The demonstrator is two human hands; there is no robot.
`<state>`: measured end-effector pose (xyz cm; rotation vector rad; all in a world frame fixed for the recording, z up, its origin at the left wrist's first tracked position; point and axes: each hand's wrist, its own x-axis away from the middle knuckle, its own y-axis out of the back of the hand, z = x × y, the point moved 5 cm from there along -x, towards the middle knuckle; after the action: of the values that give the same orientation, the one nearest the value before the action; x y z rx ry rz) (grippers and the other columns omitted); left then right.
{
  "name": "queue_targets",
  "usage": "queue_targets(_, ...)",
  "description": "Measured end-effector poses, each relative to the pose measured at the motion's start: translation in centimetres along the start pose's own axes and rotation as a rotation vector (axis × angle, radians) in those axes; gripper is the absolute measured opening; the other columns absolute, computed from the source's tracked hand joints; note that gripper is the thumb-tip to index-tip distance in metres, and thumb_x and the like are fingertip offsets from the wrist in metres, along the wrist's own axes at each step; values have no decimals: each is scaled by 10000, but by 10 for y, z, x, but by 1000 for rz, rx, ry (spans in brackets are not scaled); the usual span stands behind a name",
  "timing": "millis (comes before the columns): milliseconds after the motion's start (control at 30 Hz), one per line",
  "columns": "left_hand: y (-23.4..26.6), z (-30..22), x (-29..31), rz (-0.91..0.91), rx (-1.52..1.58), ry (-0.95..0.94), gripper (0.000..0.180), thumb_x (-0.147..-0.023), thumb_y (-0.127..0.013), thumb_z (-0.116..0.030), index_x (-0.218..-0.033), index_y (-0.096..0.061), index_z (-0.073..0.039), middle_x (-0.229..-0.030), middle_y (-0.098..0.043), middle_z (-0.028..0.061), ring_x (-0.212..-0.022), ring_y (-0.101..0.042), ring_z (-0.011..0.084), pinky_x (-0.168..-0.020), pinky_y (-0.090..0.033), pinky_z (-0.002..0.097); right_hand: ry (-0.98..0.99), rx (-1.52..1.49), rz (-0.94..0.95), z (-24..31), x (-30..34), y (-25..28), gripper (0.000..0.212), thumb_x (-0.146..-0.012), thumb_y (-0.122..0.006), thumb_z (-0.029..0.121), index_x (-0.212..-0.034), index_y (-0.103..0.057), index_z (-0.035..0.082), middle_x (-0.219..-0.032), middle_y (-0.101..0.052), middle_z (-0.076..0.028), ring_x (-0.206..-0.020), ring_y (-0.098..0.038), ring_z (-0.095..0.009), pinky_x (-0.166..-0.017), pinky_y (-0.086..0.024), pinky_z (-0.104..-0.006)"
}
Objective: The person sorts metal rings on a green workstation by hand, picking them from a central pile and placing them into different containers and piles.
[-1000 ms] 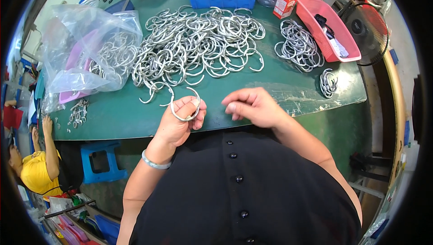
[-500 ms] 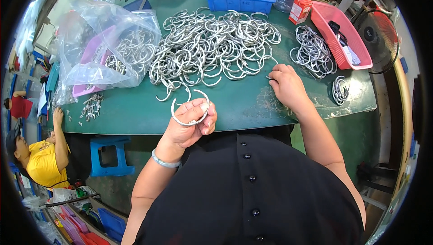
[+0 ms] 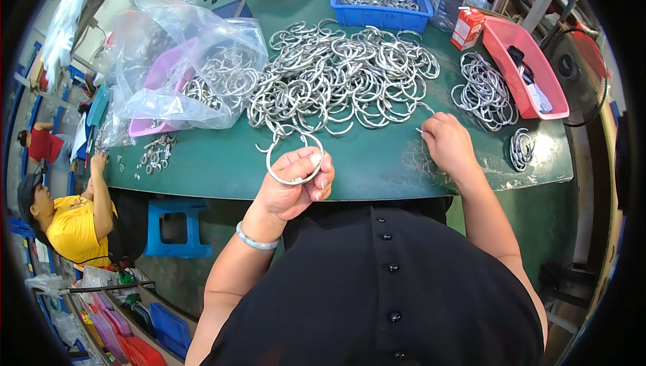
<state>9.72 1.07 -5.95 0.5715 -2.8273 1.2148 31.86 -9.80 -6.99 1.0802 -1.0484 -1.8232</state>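
My left hand [image 3: 291, 187] is raised over the table's near edge, fingers closed on a silver metal bangle [image 3: 269, 160] that it holds up as a nearly full ring. Farther right, my right hand [image 3: 447, 142] rests low over the green table with its fingertips pinched together. A small pale tip shows at those fingers, too little to name. Beyond both hands lies a big tangled heap of silver open bangles [image 3: 343, 76]. A smaller pile of bangles [image 3: 486, 93] and a neat little bundle of bangles [image 3: 521, 149] lie to the right of my right hand.
A blue basket [image 3: 343, 14] of metal pieces and a pink basket [image 3: 558, 100] stand behind. Clear plastic bag [image 3: 161, 107] covers a purple tray at left. A red carton [image 3: 468, 28] and a fan [image 3: 572, 73] are at right. A person in yellow [image 3: 74, 228] sits left.
The bangle in my left hand has turned: its wide gap at the top now looks nearly closed. The whole view has shifted a little; my right hand stays in about the same place.
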Motion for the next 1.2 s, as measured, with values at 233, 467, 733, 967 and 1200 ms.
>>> queue_targets(233,-23,-96,36,-438,-663,-471,201,-806,-509,-202,-743,-529,-12,-606,-499,49,-456,-437,103,-401,-346,203,0,43,17,3,-1,-4,49,-710,-574,81,-732,-547,47,-758,-524,-89,-742,-532,-276,-646,-440,-377)
queue_targets(467,-12,-233,84,-983,-1232,-997,250,-818,-503,-229,-769,-581,3,-581,-537,29,-472,-487,85,-451,-388,202,51,134,17,10,-3,-5,26,-689,-552,82,-689,-545,56,-721,-515,-82,-713,-544,-259,-602,-448,-369)
queue_targets(733,43,-263,81,-1386,-2068,-585,342,-787,-510,-306,-829,-623,14,-730,-613,179,-711,-608,277,-654,-453,324,97,236,-12,19,-10,-11,36,-627,-538,64,-657,-557,67,-713,-532,-71,-683,-563,-238,-568,-455,-353)
queue_targets(967,-7,-194,71,-1160,-1713,-928,254,-821,-558,-187,-909,-600,48,-596,-525,15,-537,-446,51,-492,-363,187,71,256,-11,1,-10,-15,24,-624,-551,63,-645,-558,71,-722,-517,-70,-658,-560,-224,-551,-457,-337)
queue_targets(1200,-34,-130,70,-880,-1716,-1054,125,-795,-580,-66,-872,-604,30,-655,-540,20,-533,-434,42,-472,-348,177,38,135,-85,4,-17,-11,89,-732,-542,109,-661,-537,57,-704,-490,-85,-656,-543,-258,-577,-438,-368)
